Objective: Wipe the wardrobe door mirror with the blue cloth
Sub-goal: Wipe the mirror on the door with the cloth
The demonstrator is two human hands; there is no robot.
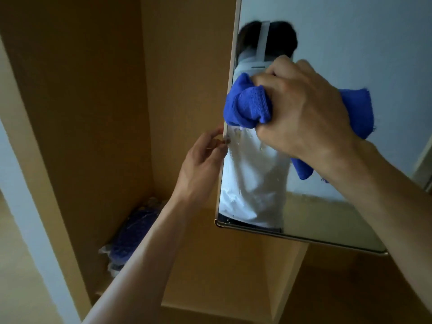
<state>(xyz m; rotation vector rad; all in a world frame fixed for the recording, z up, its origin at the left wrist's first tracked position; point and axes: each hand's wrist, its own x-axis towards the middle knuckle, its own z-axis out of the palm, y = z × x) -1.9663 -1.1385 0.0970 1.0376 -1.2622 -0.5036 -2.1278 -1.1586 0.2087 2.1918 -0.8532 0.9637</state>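
- The mirror (327, 43) is a smooth glass panel in a thin pale metal frame with rounded corners; smears and droplets fleck its lower left part.
- The blue cloth (247, 106) is soft, nubby terry, bunched into a wad against the glass.
- The right hand (304, 108) is clenched around it, folds bulging out past both sides of the fist.
- The left hand (201, 160) pinches the mirror's left edge.
- The wardrobe (93, 90) is matte tan board.

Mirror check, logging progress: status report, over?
Right hand shut on cloth, pressed to mirror. Left hand holds mirror's edge. Smears below cloth. Nothing in the way.
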